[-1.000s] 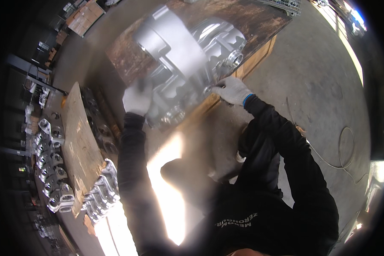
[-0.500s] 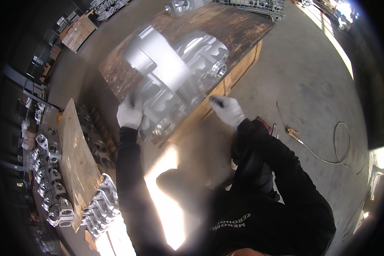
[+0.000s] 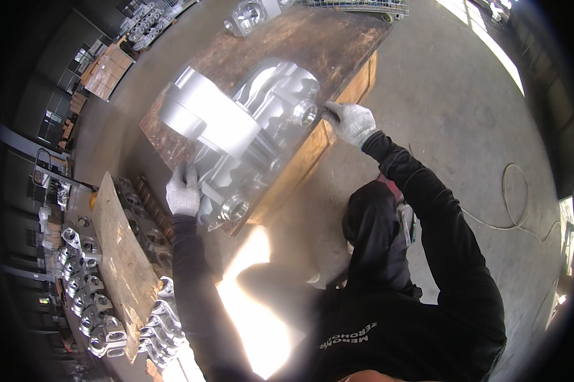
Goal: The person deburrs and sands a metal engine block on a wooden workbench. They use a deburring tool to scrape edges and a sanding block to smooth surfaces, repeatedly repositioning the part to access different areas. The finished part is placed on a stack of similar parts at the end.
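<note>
Head view | left hand (image 3: 184, 191) flat on aluminium casting (image 3: 249, 137) | right hand (image 3: 352, 122) apparently gripping small tool at bore | step: dressing casting; next needs steady bracing

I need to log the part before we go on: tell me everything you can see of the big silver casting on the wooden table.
The big silver casting is matte, bare grey metal, seemingly aluminium, with ribs, a broad flat flange at its upper left and round machined bores at both ends. It lies slantwise near the front edge of the worn wooden table. The gloved left hand rests on its lower left side; the gloved right hand is at the bore on its right end, seemingly with a small tool, too unclear to identify.
</note>
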Demonstrator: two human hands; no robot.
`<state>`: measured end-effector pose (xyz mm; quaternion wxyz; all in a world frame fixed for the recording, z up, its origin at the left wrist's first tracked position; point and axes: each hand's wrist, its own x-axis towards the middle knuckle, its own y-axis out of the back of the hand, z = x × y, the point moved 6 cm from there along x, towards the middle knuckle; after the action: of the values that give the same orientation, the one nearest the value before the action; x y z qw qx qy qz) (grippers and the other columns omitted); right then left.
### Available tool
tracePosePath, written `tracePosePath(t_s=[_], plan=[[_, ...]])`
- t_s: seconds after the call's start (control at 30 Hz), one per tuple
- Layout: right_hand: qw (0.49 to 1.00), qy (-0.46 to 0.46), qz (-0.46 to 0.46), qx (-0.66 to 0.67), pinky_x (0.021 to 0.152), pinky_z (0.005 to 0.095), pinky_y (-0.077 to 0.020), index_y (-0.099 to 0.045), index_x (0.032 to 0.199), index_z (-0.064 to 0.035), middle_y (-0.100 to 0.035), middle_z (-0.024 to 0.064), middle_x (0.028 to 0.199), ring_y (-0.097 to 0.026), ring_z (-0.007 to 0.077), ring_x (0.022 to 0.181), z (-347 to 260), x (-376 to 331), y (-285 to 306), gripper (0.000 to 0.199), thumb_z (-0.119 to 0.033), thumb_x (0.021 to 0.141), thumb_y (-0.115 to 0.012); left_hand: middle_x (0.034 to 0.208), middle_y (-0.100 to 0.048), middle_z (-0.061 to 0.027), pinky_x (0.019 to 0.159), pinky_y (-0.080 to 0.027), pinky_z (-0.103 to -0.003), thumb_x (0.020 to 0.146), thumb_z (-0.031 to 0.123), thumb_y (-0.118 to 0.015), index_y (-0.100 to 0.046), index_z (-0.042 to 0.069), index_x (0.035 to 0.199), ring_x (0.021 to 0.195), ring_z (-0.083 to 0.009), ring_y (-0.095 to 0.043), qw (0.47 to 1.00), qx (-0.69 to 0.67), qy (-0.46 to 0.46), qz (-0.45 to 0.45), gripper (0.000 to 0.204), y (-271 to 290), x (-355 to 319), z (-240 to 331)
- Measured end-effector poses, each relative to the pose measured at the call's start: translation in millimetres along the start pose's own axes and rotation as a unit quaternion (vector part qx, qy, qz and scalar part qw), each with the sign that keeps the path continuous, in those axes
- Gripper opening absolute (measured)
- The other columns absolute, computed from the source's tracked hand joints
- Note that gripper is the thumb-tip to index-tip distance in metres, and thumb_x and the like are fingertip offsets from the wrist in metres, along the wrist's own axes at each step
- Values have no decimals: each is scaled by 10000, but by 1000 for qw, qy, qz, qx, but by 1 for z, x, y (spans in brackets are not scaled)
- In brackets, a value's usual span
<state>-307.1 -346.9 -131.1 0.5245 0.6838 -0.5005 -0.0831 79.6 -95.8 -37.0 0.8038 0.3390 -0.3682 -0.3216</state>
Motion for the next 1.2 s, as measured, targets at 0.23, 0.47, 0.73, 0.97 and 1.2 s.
tracePosePath(t_s=[0.23,0.47,0.73,0.97,1.2], plan=[[993,-80,-3,84,749,535,-569,-727,1139,-116,-741,201,889,-715,438,872,-41,-37,-35,300,-372,1044,-601,1083,-741,-286,895,-561,-483,1041,347,-600,-702,20,1281,1045,-453,-724,999,5,-32,27,418,1,-1,4],[997,-19,-56,56,798,539,-558,-731,975,-101,-752,185,948,-724,399,918,-76,-4,32,300,-356,1008,-577,994,-724,-299,831,-545,-529,1045,361,-590,-705,6,1139,964,-484,-710,999,18,-31,19,384,1,-2,9],[975,-92,-116,163,858,451,-591,-777,1171,-105,-771,216,1012,-758,373,952,-19,25,45,424,-470,989,-660,1016,-739,-288,850,-547,-484,1066,316,-575,-686,-46,1166,965,-457,-727,1000,3,-22,-21,392,0,-1,6],[965,-150,-15,216,909,382,-586,-753,1271,-65,-788,199,1084,-777,294,1044,-17,-34,-26,452,-419,991,-733,1089,-707,-291,880,-541,-522,1066,337,-564,-655,-11,1221,1024,-480,-692,998,42,-53,10,392,-3,-1,2],[909,-169,132,357,849,355,-554,-698,1197,-57,-703,66,923,-670,166,879,4,-8,14,468,-387,905,-856,1457,-494,-284,1093,-503,-521,1010,176,-643,-367,-5,1533,1280,-489,-583,961,92,-153,213,619,50,5,86]])
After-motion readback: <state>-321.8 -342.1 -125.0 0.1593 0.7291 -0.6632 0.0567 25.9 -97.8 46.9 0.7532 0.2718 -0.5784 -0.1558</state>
